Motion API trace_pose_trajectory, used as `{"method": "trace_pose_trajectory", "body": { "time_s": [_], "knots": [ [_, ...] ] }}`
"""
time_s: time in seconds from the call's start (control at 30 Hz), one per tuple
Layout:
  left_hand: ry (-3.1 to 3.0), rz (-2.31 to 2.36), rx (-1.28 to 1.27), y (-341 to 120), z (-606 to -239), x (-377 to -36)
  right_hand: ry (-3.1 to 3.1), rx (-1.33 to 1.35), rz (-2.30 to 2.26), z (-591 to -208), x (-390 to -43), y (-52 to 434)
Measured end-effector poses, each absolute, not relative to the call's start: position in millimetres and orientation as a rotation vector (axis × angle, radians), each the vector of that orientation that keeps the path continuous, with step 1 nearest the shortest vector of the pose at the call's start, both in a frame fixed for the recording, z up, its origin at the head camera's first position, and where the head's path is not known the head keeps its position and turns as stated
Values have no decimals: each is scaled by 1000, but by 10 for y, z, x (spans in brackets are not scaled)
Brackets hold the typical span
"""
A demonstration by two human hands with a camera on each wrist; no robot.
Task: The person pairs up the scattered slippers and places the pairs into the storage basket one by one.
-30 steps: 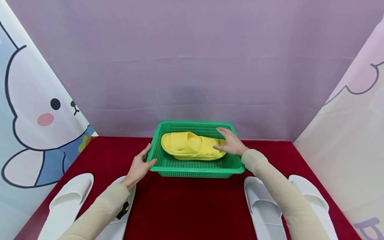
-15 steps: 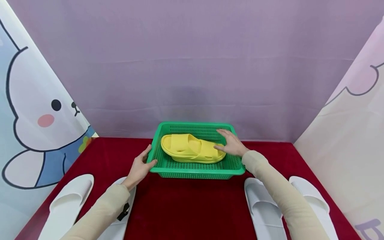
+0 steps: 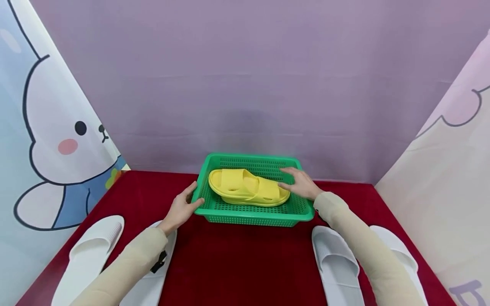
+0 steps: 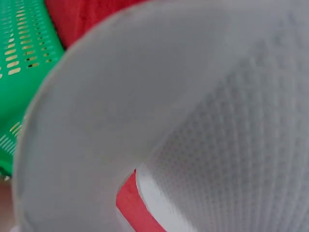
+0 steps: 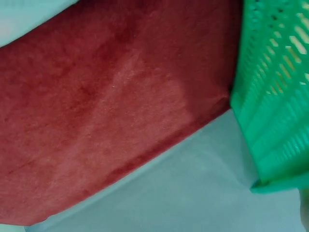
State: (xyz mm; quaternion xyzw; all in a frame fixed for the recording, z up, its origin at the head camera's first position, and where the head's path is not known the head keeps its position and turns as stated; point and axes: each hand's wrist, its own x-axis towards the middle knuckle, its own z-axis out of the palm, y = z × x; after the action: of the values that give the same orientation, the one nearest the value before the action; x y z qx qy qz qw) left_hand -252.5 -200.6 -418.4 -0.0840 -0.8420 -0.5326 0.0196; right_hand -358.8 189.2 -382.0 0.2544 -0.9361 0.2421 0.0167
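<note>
Your bench [image 3: 245, 263] is covered in red cloth, and the green basket [image 3: 252, 219] sits at its far middle, just before the purple backdrop [image 3: 245, 85]. Take the basket as your landmark. To the left of it hangs a curtain printed with a cartoon rabbit [image 3: 57, 144]; to the right of it hangs a pale curtain [image 3: 440, 170].

Nearer to you than the basket and to its left lie two white slippers: the outer left slipper [image 3: 89, 255] and the inner left slipper [image 3: 153, 276], which your left sleeve partly covers. The left wrist view is almost filled by a white slipper's dimpled surface [image 4: 231, 145], with the basket's mesh at its upper left corner. Nearer to you and to the basket's right lie two more: the inner right slipper [image 3: 334, 263] and the outer right slipper [image 3: 394, 250], partly under your right sleeve.

Inside the basket lies the yellow slipper [image 3: 246, 191], lengthwise across it, sole down.

Your left hand [image 3: 180, 208] is at the basket's left rim; its grip is loose, fingers relaxed, the thumb touching the rim. Your right hand [image 3: 302, 183] reaches into the basket's right side; its grip is flat, fingers nearly straight, lying against the yellow slipper's right end. The right wrist view shows only the basket's outer wall [image 5: 275, 96] and red cloth.
</note>
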Motion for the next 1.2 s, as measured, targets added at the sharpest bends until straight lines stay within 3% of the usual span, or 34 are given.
{"method": "trace_pose_trajectory", "body": {
  "time_s": [0.27, 0.6, 0.93, 1.2],
  "knots": [
    [-2673, -1543, -378, -2196, -3833, -2468, -2970, 802, 821, -3564, -3328, 1946],
    [-2752, -1129, -622, -2271, -3437, -2144, -2897, 939, 769, -3270, -2824, 2067],
    [-2757, -594, -824, -2293, -3354, -1827, -2911, 1023, 631, -3217, -2332, 2346],
    [-2490, 128, -1227, -2505, -3457, -1709, -3007, 1090, 518, -3351, -2060, 2559]
  ]
}}
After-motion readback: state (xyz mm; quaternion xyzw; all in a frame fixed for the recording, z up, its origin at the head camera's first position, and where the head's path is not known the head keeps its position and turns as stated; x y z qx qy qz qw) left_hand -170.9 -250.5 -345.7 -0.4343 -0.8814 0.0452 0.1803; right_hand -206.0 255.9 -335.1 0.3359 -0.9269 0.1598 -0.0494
